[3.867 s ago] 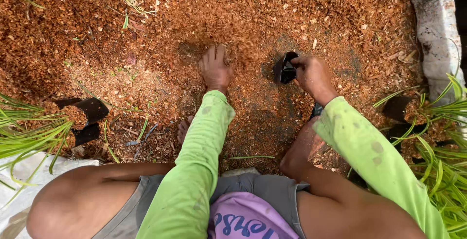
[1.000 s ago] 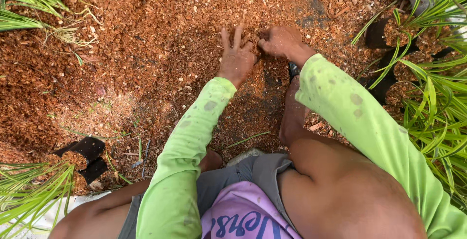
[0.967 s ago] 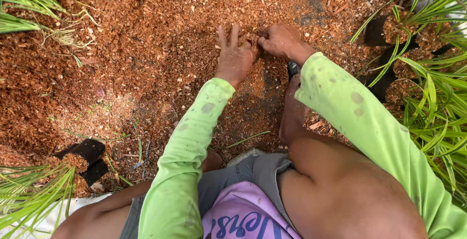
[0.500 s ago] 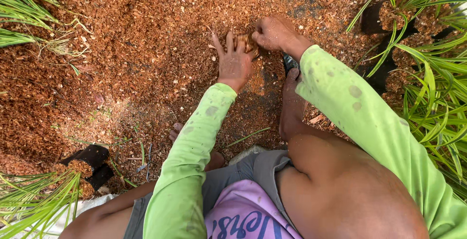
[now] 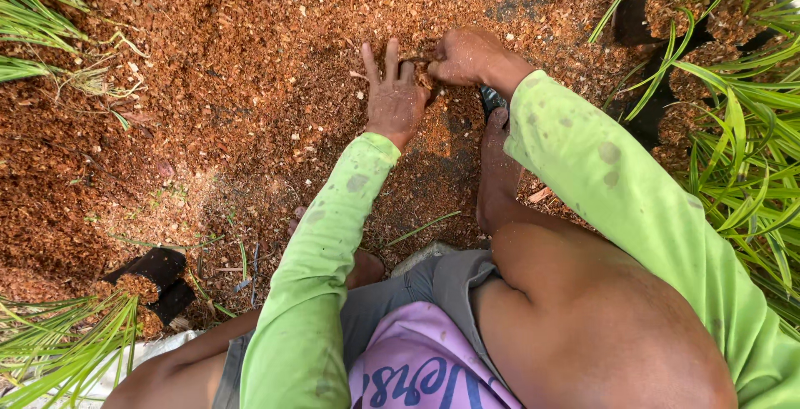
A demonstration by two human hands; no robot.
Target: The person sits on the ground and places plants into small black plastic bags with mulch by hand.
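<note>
I squat over a wide bed of reddish-brown coconut husk chips [image 5: 250,59]. My left hand [image 5: 392,97] lies flat on the husk, fingers spread, its fingertips against a small clump of husk [image 5: 421,74] between my two hands. Just to the right, my right hand [image 5: 467,55] is curled tight against that clump. It seems to grip the rim of a small husk-filled bag, which the hand and chips almost fully hide. Both sleeves are bright green.
Two black nursery bags [image 5: 154,271] with grassy seedlings lie at the lower left beside a white sack [image 5: 125,367]. Several bagged green seedlings [image 5: 733,126] crowd the right edge. Loose grass shoots [image 5: 42,17] lie at the upper left. My right foot [image 5: 496,151] rests near my hands.
Earlier my right hand held an open black bag while my left scooped husk. Now the bag is hidden under husk, and both hands sit close together, barely shifting over the last second.
</note>
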